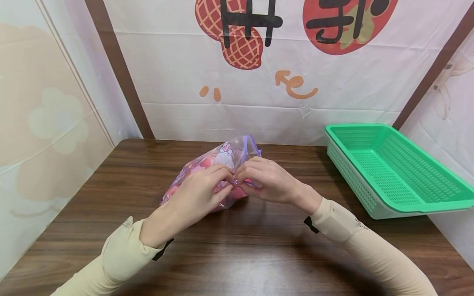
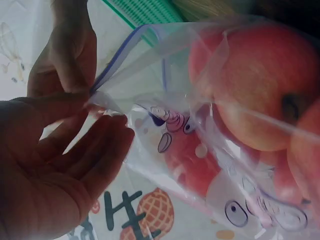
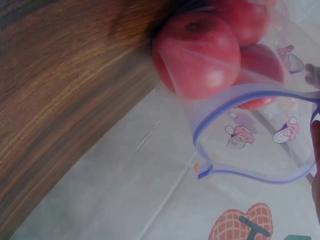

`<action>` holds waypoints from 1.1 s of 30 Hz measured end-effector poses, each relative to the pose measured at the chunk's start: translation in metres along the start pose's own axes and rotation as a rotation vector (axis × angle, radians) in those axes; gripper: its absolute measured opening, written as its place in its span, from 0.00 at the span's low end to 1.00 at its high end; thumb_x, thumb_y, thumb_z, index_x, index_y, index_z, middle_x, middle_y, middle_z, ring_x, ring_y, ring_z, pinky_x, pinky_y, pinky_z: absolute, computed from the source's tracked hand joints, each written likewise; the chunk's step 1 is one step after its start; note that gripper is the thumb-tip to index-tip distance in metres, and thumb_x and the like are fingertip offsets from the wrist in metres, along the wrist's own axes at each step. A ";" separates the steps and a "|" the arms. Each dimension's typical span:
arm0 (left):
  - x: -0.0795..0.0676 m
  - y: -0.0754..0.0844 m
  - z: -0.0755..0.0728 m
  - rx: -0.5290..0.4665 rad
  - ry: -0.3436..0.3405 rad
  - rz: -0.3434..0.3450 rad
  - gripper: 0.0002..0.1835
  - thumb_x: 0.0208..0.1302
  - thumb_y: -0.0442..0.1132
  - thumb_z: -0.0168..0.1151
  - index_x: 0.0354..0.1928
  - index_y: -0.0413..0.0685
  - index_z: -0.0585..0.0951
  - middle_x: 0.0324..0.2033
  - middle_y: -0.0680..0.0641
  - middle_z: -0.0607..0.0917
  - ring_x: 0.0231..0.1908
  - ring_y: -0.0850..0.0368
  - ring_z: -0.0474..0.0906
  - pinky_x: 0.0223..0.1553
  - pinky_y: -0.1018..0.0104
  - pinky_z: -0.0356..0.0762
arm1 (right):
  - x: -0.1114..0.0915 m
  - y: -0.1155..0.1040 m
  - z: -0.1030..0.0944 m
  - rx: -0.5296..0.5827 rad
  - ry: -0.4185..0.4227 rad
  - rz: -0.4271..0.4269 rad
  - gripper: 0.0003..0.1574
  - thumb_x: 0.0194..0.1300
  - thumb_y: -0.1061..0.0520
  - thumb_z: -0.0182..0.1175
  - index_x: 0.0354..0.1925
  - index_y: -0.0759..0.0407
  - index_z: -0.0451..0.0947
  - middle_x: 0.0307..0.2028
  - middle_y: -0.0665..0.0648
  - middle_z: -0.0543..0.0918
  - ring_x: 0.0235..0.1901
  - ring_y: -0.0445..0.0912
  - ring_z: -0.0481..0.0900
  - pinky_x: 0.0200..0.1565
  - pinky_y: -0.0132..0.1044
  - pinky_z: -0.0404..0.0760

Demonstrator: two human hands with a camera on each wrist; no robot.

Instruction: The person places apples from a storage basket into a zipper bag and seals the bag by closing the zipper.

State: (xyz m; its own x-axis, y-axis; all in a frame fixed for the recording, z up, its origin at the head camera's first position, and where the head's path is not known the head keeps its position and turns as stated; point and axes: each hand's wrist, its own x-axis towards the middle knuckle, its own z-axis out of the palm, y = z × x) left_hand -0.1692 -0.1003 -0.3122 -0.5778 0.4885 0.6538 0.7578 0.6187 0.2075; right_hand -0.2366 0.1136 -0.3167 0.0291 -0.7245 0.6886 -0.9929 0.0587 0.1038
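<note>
A clear zip bag [image 1: 196, 166] with a purple zip edge and cartoon print lies on the wooden table, its mouth partly spread. Several red apples [image 3: 200, 55] show through the plastic. My left hand [image 1: 196, 189] pinches the near corner of the mouth between thumb and fingers. Right beside it, my right hand [image 1: 268, 179] grips the same zip edge with curled fingers. In the left wrist view both hands meet at the purple edge, with the apples to the right. The right wrist view shows the zip edge as a loop, one finger [image 3: 316, 160] at the frame's right side.
A green plastic basket [image 1: 355, 172] with a white outer wall stands on the right of the table. Behind the table hangs a printed white cloth [image 1: 177, 74], and more cloth closes off both sides. The brown table top [image 1: 237, 250] stretches toward me.
</note>
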 end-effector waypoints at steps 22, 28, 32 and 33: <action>0.024 0.010 -0.053 -0.130 0.288 0.220 0.09 0.53 0.22 0.69 0.37 0.37 0.85 0.30 0.49 0.87 0.28 0.63 0.79 0.34 0.79 0.76 | 0.070 -0.020 -0.042 0.013 0.059 -0.032 0.11 0.59 0.72 0.49 0.32 0.59 0.73 0.33 0.52 0.80 0.37 0.41 0.77 0.40 0.29 0.75; 0.031 0.009 -0.067 -0.082 0.319 0.239 0.07 0.55 0.22 0.67 0.36 0.37 0.86 0.29 0.47 0.87 0.28 0.63 0.80 0.37 0.80 0.78 | 0.083 -0.023 -0.056 0.023 0.024 0.037 0.08 0.65 0.71 0.52 0.35 0.59 0.74 0.33 0.51 0.79 0.36 0.40 0.75 0.44 0.29 0.75; 0.033 0.009 -0.073 -0.041 0.338 0.224 0.06 0.58 0.24 0.66 0.35 0.39 0.86 0.27 0.48 0.86 0.25 0.64 0.75 0.33 0.81 0.74 | 0.086 -0.025 -0.062 -0.005 -0.006 0.113 0.07 0.66 0.70 0.55 0.35 0.59 0.74 0.31 0.51 0.77 0.36 0.40 0.75 0.45 0.28 0.74; 0.033 0.009 -0.074 -0.037 0.344 0.219 0.05 0.58 0.24 0.66 0.35 0.39 0.86 0.26 0.48 0.85 0.24 0.65 0.75 0.32 0.81 0.74 | 0.087 -0.026 -0.063 -0.009 -0.015 0.136 0.07 0.66 0.70 0.55 0.36 0.59 0.74 0.32 0.51 0.77 0.37 0.39 0.75 0.45 0.28 0.74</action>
State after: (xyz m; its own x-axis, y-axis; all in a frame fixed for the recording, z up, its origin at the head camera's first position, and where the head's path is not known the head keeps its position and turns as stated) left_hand -0.1594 -0.1241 -0.2354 -0.2712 0.3678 0.8895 0.8656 0.4973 0.0583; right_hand -0.2010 0.0923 -0.2146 -0.1072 -0.7195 0.6862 -0.9864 0.1633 0.0172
